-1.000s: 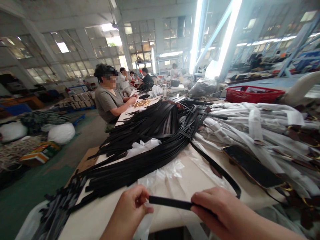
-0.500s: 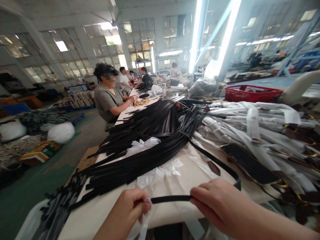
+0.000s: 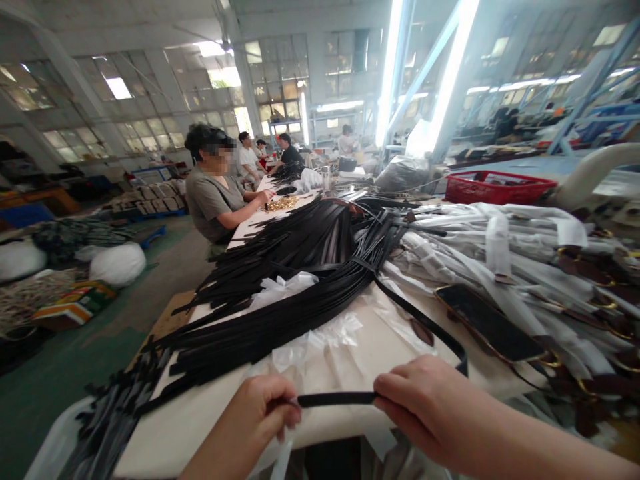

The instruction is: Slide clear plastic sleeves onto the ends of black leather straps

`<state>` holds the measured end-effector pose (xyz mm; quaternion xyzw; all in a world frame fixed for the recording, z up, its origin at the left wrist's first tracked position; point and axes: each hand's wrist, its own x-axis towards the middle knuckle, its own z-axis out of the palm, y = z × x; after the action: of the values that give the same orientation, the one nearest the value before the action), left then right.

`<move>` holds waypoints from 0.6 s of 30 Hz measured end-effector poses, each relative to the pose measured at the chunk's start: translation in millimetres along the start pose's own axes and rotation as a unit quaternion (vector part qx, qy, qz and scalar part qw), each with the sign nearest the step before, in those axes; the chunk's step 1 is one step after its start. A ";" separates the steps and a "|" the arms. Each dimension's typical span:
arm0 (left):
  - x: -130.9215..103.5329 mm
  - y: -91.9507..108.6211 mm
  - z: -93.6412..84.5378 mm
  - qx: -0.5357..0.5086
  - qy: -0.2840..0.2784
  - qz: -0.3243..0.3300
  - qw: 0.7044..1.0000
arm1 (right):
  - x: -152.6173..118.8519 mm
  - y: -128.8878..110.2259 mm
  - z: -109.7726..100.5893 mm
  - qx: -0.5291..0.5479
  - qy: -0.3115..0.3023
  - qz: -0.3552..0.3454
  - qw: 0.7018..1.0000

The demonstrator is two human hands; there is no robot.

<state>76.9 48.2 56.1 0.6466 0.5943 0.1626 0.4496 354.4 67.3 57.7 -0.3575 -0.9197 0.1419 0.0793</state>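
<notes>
Head view: black strap between both hands' fingers.

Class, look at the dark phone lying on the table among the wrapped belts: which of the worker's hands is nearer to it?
Right. The right hand grips the black strap just below and left of the phone; the left hand pinches the strap's other end, farther left.

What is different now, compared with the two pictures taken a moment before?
The left hand now pinches a clear plastic sleeve at the end of the black strap; a second ago no sleeve hung under it. The strap shows shorter between the hands. The right hand keeps its grip on the strap, and the pile of black straps lies as before.
</notes>
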 end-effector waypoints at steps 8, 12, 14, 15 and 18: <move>-0.4 6.4 -0.3 0.104 -0.016 0.045 0.993 | 8.2 -3.9 -16.3 -0.022 -0.049 -0.008 0.999; -2.4 12.7 6.0 0.163 -0.025 0.054 0.985 | 23.3 -10.3 -18.5 -0.020 -0.068 -0.027 0.997; -3.2 16.3 10.9 0.178 -0.023 0.063 0.982 | 34.2 -18.2 -15.2 -0.020 -0.079 -0.040 0.996; -3.5 17.1 13.2 0.180 -0.018 0.069 0.981 | 39.8 -22.8 -12.8 -0.020 -0.088 -0.048 0.995; -5.0 10.9 15.0 0.178 0.007 0.091 0.980 | 52.7 -32.1 -5.9 -0.002 -0.106 -0.074 0.992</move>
<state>93.7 39.0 58.0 0.7668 0.5554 0.0984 0.3064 296.9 81.8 75.8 -0.2717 -0.9471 0.1707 -0.0087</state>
